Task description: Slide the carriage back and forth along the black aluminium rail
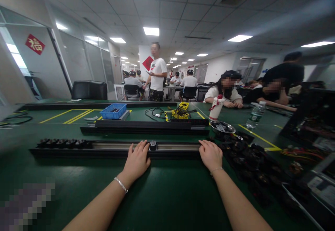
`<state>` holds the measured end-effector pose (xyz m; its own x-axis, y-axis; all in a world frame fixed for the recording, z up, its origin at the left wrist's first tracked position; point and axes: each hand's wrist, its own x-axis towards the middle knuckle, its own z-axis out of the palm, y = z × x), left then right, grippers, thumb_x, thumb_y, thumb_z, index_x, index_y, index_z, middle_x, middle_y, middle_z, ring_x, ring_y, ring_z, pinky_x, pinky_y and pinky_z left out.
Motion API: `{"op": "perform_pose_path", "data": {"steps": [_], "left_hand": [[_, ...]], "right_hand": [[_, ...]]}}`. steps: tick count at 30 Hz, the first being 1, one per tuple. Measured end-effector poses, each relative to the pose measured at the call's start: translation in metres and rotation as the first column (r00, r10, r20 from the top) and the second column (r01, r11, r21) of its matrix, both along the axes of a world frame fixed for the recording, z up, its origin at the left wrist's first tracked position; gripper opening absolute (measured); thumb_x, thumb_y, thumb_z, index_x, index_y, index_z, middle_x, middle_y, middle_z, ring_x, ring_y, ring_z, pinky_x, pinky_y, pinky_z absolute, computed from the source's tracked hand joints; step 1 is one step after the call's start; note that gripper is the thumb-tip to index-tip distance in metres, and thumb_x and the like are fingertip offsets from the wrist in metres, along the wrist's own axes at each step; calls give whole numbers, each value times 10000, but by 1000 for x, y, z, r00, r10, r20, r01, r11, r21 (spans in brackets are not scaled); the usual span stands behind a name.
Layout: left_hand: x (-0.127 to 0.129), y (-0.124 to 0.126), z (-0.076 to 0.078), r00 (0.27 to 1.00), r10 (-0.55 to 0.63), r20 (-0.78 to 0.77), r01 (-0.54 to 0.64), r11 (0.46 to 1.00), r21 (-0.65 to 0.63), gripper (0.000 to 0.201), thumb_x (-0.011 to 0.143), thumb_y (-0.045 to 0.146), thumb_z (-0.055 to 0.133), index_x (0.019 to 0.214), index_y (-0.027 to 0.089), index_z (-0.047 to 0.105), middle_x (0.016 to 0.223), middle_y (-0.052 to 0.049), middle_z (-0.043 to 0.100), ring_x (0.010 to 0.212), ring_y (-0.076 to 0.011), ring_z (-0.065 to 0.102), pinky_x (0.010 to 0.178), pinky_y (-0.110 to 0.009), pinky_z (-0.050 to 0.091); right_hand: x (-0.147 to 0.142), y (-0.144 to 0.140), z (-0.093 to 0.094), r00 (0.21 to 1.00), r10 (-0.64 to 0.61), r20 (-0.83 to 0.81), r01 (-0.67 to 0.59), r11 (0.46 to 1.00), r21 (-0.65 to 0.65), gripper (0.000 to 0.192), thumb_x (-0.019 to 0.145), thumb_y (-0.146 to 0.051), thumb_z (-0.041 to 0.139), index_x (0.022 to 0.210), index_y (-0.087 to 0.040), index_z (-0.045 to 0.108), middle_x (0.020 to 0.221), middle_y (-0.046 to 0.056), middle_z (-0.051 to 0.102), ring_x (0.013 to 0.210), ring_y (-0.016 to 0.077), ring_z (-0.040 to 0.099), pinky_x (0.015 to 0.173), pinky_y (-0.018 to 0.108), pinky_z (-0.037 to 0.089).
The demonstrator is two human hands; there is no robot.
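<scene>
A long black rail (175, 153) with a pale inner channel lies crosswise on the green table. Toward its middle, my left hand (137, 161) holds it, fingers over the top and thumb at the front side. My right hand (211, 155) grips the rail's right end with bent fingers; its thumb is hard to see. Between the hands, close to my left fingertips, a small black block with a grey top (153, 145) sits in the channel. Several similar dark blocks (62, 143) stand in a row at the rail's left end.
Behind lies another black rail (146, 128), with a blue bin (113, 111) and a yellow bin (184, 105) of cables beyond. At right are a metal bowl (222, 127), a white cup (216, 109), a water bottle (255, 116) and piled black parts (251, 164). People sit across the table.
</scene>
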<state>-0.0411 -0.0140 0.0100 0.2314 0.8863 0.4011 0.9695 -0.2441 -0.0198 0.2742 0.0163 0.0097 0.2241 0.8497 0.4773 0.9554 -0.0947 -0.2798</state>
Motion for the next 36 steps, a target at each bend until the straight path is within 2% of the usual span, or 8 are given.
{"op": "perform_pose_path", "data": {"steps": [8,15,19,25,29,33,36], "left_hand": [[-2,2,-2,999,-39,18,37,997,73,509,769,254,461,1278,243,464,1380,-73,447,1271,-241,380,1054,-484,228],[-1,3,-2,1000,-27,2,27,998,57,526,772,252,471,1291,331,437,1381,-62,441,1278,-260,369,1030,-533,233],[0,3,-1,1000,-24,-7,24,999,37,531,775,263,477,1298,340,426,1385,-75,433,1279,-275,365,1015,-564,236],[3,2,1,1000,-18,-12,18,1000,17,522,783,277,479,1300,324,429,1388,-86,430,1281,-291,362,1023,-604,201],[9,1,-1,1000,-1,-14,1,1000,24,520,787,310,476,1303,264,439,1391,-113,426,1287,-319,350,1033,-612,186],[15,-1,-5,996,-88,-6,88,994,70,532,781,298,472,1302,195,436,1387,-94,438,1307,-268,326,1091,-526,160],[16,-2,-6,992,-121,33,118,990,79,516,788,286,458,1298,208,432,1329,-77,501,1249,-241,397,1092,-520,149]], "right_hand": [[-1,0,0,1000,0,4,0,1000,27,391,830,-256,357,1086,-270,652,1193,4,607,1144,200,460,954,386,292],[-1,-1,2,1000,6,-5,-6,1000,4,398,833,-264,348,1095,-271,647,1205,6,599,1162,206,449,963,400,287],[0,-1,2,1000,10,-3,-10,1000,-2,407,832,-269,341,1102,-266,645,1205,13,599,1159,210,451,962,406,291],[0,-1,1,1000,14,-10,-14,1000,8,408,831,-271,340,1099,-267,647,1200,17,601,1158,213,451,962,413,290],[0,-1,1,1000,13,-15,-13,1000,8,408,833,-274,336,1097,-268,647,1198,12,602,1158,210,450,963,412,285],[-1,-1,0,1000,3,-11,-3,1000,25,404,830,-267,340,1091,-268,649,1193,10,606,1153,203,452,960,393,284],[0,0,-1,1000,3,2,-3,999,33,400,827,-265,346,1085,-266,652,1191,10,607,1146,202,457,956,384,285]]}}
